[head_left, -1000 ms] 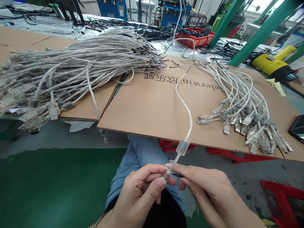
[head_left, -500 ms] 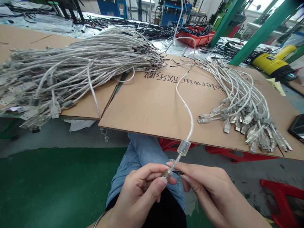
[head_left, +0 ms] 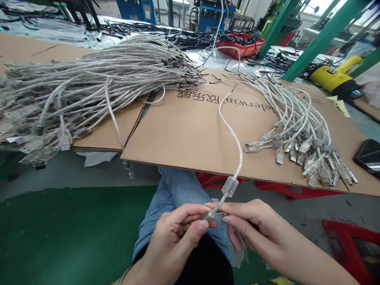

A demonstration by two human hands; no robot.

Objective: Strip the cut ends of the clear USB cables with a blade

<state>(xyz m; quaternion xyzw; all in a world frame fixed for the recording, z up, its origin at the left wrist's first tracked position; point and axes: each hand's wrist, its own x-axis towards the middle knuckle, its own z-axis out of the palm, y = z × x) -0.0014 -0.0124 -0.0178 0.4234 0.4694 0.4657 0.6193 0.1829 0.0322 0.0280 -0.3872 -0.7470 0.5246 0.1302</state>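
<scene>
The left hand (head_left: 176, 237) pinches the cable (head_left: 240, 156) near one end; the right hand (head_left: 258, 225) holds a small piece (head_left: 220, 215), now brighter: work continues.

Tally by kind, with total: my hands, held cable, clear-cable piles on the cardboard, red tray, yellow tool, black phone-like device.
Hands: 2 (left hand, right hand)
Held cable: 1
Clear-cable piles: 2 (left pile, right pile)
Red tray: 1
Yellow tool: 1
Black phone-like device: 1
Total: 8
</scene>
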